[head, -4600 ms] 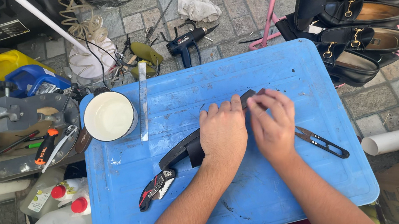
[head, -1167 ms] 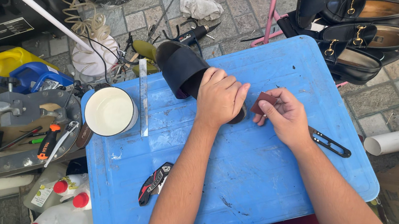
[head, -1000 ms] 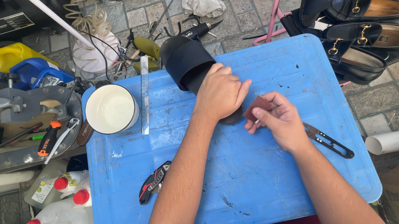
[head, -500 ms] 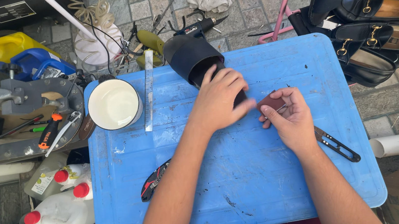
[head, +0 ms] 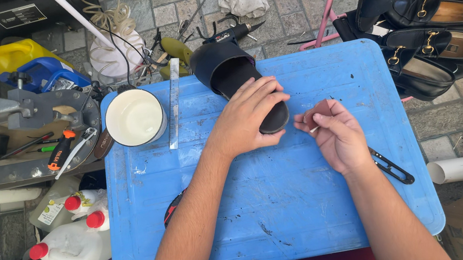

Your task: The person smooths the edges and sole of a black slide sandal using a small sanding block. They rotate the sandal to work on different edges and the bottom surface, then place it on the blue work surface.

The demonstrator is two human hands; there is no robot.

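Shifted slightly — left hand (head: 247, 117) pressing black sandal (head: 234, 75); right hand (head: 338, 133) pinching sandpaper (head: 316, 110).

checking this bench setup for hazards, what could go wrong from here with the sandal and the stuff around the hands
1. The left hand pins the black sandal flat, fingers near its heel end; the small brown piece pinched in the right hand might scrape them.
2. The black snips lie beside the right wrist and might get knocked off the blue table.
3. The open white tub stands near the left forearm and could tip.
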